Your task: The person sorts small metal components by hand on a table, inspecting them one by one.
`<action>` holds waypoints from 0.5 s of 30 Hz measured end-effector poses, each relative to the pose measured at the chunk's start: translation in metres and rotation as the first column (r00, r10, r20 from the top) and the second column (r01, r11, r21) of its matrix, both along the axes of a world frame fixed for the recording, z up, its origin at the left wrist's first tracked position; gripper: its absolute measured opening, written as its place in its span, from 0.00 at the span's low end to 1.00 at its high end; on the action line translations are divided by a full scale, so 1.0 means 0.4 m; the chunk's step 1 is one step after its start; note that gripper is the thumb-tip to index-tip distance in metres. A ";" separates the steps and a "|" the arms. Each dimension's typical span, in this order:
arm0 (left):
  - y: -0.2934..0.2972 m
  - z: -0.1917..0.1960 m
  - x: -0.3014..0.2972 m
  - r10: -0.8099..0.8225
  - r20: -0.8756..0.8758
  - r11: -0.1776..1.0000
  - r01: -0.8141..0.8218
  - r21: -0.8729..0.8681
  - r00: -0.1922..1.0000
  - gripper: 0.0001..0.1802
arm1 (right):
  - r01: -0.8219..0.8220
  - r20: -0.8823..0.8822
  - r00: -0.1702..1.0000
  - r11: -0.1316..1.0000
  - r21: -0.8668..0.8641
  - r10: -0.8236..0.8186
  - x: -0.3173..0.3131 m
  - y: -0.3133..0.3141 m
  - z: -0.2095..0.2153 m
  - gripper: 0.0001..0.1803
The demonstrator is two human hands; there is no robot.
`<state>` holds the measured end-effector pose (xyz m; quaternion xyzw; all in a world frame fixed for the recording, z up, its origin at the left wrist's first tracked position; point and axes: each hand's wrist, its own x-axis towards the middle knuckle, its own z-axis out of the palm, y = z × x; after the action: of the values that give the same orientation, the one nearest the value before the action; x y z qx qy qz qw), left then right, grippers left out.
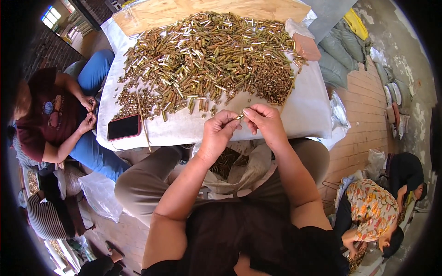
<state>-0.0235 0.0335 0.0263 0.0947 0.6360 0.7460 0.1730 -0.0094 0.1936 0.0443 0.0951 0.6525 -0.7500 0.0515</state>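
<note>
In the head view, the left hand and right hand pinch a small gold-coloured metal piece between their fingertips, on the near side of the heap; a phone lies at the heap's near left.

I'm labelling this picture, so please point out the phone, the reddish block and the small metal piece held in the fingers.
Phone (124, 127): head view, middle of its dark screen.
Reddish block (307, 48): head view, its uncovered surface.
Small metal piece (240, 117): head view, its shiny visible middle.
</note>
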 end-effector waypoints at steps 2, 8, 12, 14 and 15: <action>-0.007 0.001 0.009 0.003 -0.012 1.000 -0.003 -0.005 1.000 0.03 | -0.003 0.004 1.000 1.000 0.004 0.003 0.006 -0.007 0.004 0.10; -0.019 0.001 0.022 0.009 -0.041 0.999 -0.010 -0.034 0.999 0.03 | -0.010 -0.012 1.000 0.987 0.159 0.012 0.012 -0.021 0.013 0.10; -0.032 0.001 0.020 -0.027 0.021 0.999 0.028 -0.043 0.999 0.03 | -0.005 -0.127 0.990 0.924 0.383 0.058 0.014 -0.023 0.006 0.10; -0.034 -0.002 0.021 -0.032 0.002 0.997 0.033 -0.067 0.999 0.03 | -0.024 -0.129 0.988 0.902 0.431 0.088 0.012 -0.018 -0.004 0.11; -0.035 -0.004 0.021 -0.040 -0.017 0.995 0.038 -0.092 0.999 0.03 | -0.041 -0.131 0.984 0.878 0.478 0.117 0.011 -0.016 -0.006 0.11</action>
<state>-0.0150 0.0197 0.0249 0.1063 0.6692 0.7117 0.1856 -0.0050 0.1872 0.0421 0.0190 0.8211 -0.5704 0.0063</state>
